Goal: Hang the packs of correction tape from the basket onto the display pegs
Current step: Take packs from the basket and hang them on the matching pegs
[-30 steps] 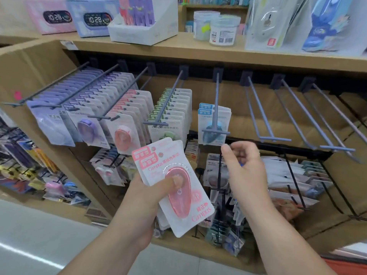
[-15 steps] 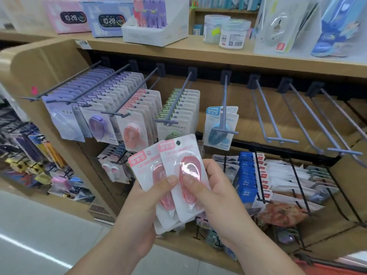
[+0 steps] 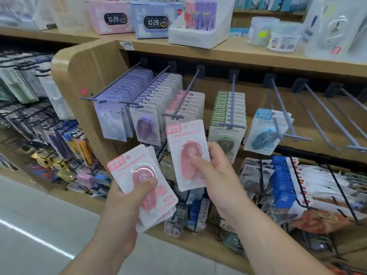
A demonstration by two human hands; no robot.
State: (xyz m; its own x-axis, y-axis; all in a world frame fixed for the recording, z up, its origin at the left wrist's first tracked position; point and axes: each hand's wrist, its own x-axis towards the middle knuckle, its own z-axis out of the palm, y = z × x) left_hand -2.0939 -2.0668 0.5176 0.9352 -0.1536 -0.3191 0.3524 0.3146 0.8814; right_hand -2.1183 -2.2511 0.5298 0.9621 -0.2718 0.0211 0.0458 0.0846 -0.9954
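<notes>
The right hand [image 3: 216, 171] pinches a single pink pack [image 3: 185, 135] of correction tape, thumb on the front over the pink blister and fingers curled behind the card. The pack stands upright in front of the display, with its top edge just under the tip of the third peg [image 3: 187, 90] from the left, which carries a row of hanging pink packs [image 3: 193, 105]. Whether the held pack touches that peg cannot be told.

Lower and to the left, the left hand [image 3: 123, 201] grips a small stack of pink packs [image 3: 129, 165], tilted with their tops leaning left. The thumb lies across the blister of the front card.

On neighbouring pegs hang lilac packs [image 3: 111, 124] and purple packs [image 3: 147, 124] to the left, with green packs [image 3: 228, 114] and blue packs [image 3: 266, 132] to the right. Further pegs [image 3: 321, 110] stick out beyond the blue ones. The wooden shelf [image 3: 238, 54] above holds boxed digital clocks [image 3: 155, 21] and a white display box [image 3: 200, 34]. A lower rack [image 3: 301, 187] carries more packaged stationery
</notes>
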